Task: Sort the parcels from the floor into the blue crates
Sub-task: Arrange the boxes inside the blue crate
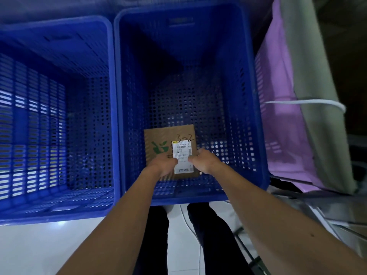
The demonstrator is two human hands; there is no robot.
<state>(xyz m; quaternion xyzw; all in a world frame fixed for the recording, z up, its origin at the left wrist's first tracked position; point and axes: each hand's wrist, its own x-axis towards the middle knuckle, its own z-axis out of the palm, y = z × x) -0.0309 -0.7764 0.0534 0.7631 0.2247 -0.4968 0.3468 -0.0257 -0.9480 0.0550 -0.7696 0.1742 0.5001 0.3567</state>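
Both hands down inside the middle blue crate (256,96). Left hand (162,165) and right hand (204,160) each pinch the near edge of a flat brown cardboard parcel (158,135), thumbs on top on either side of the white shipping label (183,156). Two-hand grip keeps it level so it lands flat, label up and readable. "3-2" is handwritten above the label, probably the sort code, hence this crate.

Parcel sits low, near the perforated crate floor at the near wall. Can't tell whether it's touching the bottom yet; the lighting is dim and the depth is hard to read.

Crate looks empty apart from this parcel. The other blue crate (59,120) to the left, rims touching, also looks empty. Purple crate (282,116) on the right is lined with a grey sack, not part of this sort as far as I can judge.

Next, I reckon: release, pull arms out, go for another parcel off the floor (39,245).
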